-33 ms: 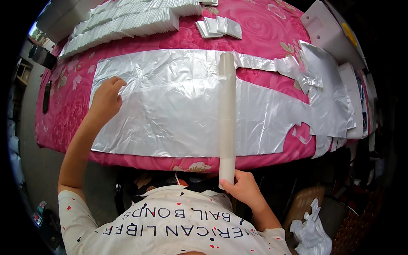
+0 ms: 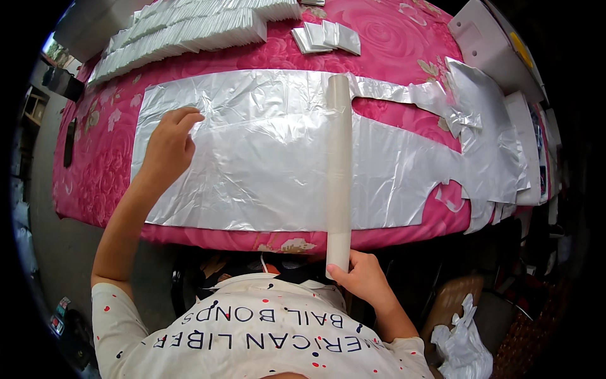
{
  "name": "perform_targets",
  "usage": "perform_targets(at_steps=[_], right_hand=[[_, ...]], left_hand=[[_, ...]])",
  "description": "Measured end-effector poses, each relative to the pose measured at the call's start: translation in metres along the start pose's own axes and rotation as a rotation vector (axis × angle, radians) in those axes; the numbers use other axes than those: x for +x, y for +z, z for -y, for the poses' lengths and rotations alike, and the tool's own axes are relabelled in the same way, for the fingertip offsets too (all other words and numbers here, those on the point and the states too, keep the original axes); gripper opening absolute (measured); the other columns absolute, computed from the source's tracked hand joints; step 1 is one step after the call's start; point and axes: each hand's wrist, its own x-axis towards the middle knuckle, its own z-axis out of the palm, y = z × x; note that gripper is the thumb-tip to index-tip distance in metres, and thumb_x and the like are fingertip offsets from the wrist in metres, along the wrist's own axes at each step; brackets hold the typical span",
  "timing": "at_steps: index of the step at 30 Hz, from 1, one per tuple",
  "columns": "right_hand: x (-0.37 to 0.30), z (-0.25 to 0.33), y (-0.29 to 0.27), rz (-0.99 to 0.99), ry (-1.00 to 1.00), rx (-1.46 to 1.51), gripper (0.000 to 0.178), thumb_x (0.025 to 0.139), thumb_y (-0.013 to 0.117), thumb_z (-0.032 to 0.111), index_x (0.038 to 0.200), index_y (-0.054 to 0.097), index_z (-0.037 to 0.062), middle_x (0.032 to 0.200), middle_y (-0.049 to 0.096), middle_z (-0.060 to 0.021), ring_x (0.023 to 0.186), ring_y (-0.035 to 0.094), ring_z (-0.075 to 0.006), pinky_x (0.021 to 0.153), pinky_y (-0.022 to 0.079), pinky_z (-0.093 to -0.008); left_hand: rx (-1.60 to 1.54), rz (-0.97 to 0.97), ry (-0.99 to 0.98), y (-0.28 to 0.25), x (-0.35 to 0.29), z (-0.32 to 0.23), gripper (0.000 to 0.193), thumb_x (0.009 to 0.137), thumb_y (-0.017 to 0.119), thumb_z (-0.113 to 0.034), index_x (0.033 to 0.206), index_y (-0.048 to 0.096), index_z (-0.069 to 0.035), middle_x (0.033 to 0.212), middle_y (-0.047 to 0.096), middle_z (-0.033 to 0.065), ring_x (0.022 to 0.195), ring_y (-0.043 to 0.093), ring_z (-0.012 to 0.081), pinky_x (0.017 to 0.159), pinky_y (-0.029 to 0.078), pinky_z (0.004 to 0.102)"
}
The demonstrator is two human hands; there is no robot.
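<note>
A silvery-white plastic carrier bag (image 2: 271,177) lies spread flat on the table, its handle ends to the right. Across it, from far to near, rests a long pale tube (image 2: 339,158) whose near end juts past the table edge. My right hand (image 2: 360,278) grips that end, thumb on top. Over the left part of the bag is my left hand (image 2: 172,144), fingers bent and thumb apart, with nothing visible in it; whether it touches the plastic I cannot tell.
Folded white packets (image 2: 183,39) stand in long rows at the far left. Several more packets (image 2: 327,38) lie at the far middle. More plastic bags (image 2: 489,132) are heaped right, beside a white box (image 2: 489,44). A pink floral cloth (image 2: 95,170) covers the table.
My left hand has shifted a little to the right over the bag. My right hand and the tube have hardly moved.
</note>
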Motion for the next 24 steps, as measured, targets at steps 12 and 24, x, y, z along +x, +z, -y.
perform_targets(at_steps=[12, 24], right_hand=[[0.001, -0.002, -0.006, 0.091, -0.049, 0.028, 0.03, 0.08, 0.066, 0.026, 0.089, 0.064, -0.0034, 0.069, 0.065, -0.0085, 0.062, 0.06, -0.0114, 0.059, 0.048, -0.0268], [0.139, 0.079, -0.092, -0.037, -0.164, -0.023, 0.068, 0.085, 0.05, 0.059, 0.072, 0.065, -0.0059, 0.065, 0.063, -0.0141, 0.059, 0.062, -0.0221, 0.06, 0.051, -0.0319]], left_hand=[[-0.252, 0.13, 0.233, 0.12, 0.014, -0.152, 0.061, 0.081, 0.044, -0.013, 0.134, 0.027, 0.013, 0.142, 0.025, 0.0274, 0.136, 0.02, 0.0383, 0.111, 0.016, 0.0453], [-0.147, 0.177, 0.237, 0.119, 0.016, -0.157, 0.062, 0.085, 0.039, -0.02, 0.133, 0.026, 0.015, 0.142, 0.023, 0.0315, 0.135, 0.018, 0.0416, 0.111, 0.014, 0.0472]])
